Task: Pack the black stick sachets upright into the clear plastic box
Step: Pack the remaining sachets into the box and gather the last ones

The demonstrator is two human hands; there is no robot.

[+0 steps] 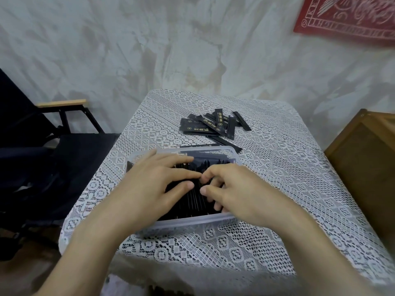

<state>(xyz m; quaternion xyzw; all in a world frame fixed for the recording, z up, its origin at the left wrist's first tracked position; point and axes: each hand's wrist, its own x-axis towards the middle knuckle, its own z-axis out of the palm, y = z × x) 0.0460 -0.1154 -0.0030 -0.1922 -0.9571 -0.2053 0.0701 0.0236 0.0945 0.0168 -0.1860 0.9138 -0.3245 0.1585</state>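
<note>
The clear plastic box (193, 221) sits in the middle of the lace-covered table, packed with several black stick sachets (193, 202) standing on end. My left hand (154, 184) lies flat over the left part of the box, fingers straight and pressing on the sachet tops. My right hand (230, 191) is over the right part, its fingers curled down among the sachets; whether it pinches one is hidden. A loose pile of black sachets (211, 124) lies flat on the cloth behind the box.
The white lace tablecloth (277, 167) covers a small table against a pale wall. A dark folding chair (42, 146) stands to the left, and a wooden cabinet (363, 163) stands to the right. A red cloth (352, 16) hangs upper right.
</note>
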